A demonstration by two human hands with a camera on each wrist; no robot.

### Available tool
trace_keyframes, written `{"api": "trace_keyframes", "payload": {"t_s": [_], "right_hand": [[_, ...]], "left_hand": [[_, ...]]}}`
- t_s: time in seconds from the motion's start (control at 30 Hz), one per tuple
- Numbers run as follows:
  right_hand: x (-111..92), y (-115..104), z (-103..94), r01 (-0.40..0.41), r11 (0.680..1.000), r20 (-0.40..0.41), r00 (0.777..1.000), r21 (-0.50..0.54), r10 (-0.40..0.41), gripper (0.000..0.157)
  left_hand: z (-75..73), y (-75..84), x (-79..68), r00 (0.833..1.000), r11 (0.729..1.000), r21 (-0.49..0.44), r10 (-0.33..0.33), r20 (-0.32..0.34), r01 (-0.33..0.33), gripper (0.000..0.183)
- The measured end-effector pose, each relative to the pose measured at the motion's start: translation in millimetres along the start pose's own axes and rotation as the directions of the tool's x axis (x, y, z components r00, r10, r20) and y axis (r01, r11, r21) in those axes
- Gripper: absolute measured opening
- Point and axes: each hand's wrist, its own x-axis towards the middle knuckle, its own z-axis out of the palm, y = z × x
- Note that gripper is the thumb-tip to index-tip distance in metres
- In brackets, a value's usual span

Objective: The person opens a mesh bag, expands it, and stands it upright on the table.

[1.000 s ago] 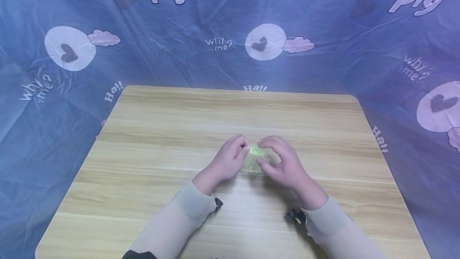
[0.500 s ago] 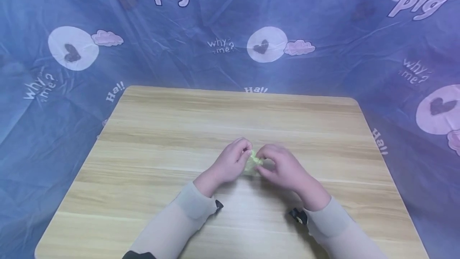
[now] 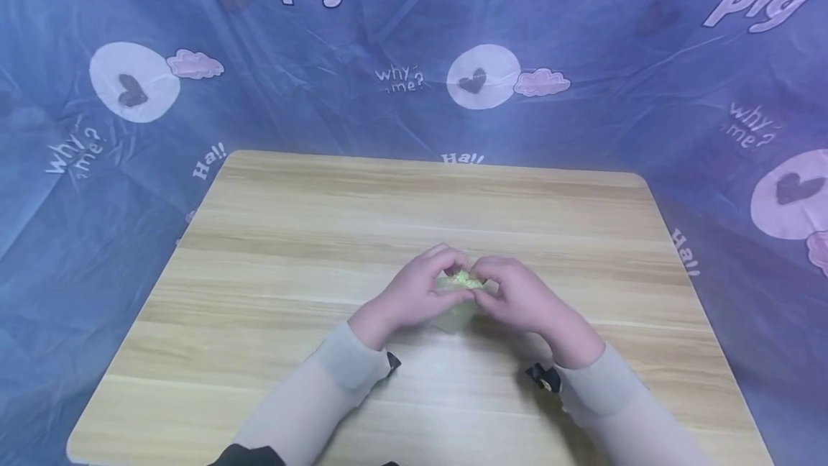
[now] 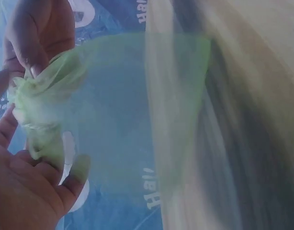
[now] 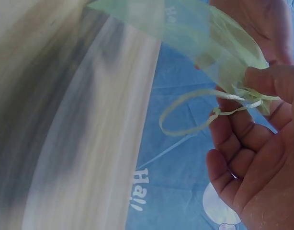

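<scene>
A sheer, pale green organza drawstring pouch (image 3: 455,318) hangs between my two hands over the middle of the table. Its mouth is bunched up, while the see-through body (image 4: 123,110) spreads flat in the left wrist view. My left hand (image 3: 410,293) holds the gathered mouth from the left. From the right, my right hand (image 3: 520,299) pinches the same gathered edge between thumb and fingers, and the fingertips of both hands nearly meet. In the right wrist view a thin ribbon loop (image 5: 185,94) dangles from the mouth beside my right fingers. Nothing can be seen inside the pouch.
A light wood-grain table (image 3: 291,221) with rounded corners lies under my arms. Behind and beside it hangs a blue printed cloth (image 3: 336,34). Small black devices sit at both wrists, one of them by the right cuff (image 3: 543,377).
My hands come closer together at the pouch's mouth. The right hand, apart from the pouch's edge a second ago, now pinches it, and the left thumb has stretched towards the right.
</scene>
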Motion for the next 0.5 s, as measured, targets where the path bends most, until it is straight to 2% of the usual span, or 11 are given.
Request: {"api": "trace_keyframes", "payload": {"t_s": [0.13, 0.27, 0.4, 0.5], "right_hand": [[0.9, 0.3, -2.1, 0.006, 1.000, 0.004, 1.000, 0.009, -0.006, 0.016], [0.7, 1.3, -2.9, 0.007, 0.999, 0.008, 1.000, 0.040, -0.007, 0.018], [-0.2, 3.0, -3.7, 0.008, 0.997, 0.030, 1.000, 0.079, -0.011, 0.021], [-1.3, 4.5, -4.4, 0.000, 0.994, 0.062, 0.998, 0.110, -0.007, 0.023]], "left_hand": [[-0.5, 0.7, 2.0, 0.999, 0.998, 0.061, -0.004, 0.032, 0.002, 0.021], [-1.4, 2.4, 3.1, 0.996, 0.997, 0.063, -0.041, 0.081, 0.036, 0.012], [-2.8, 2.2, 2.6, 0.987, 0.992, 0.103, -0.083, 0.141, 0.069, 0.009], [-3.1, 0.6, 2.9, 0.975, 0.988, 0.140, -0.088, 0.202, 0.061, 0.008]]}}
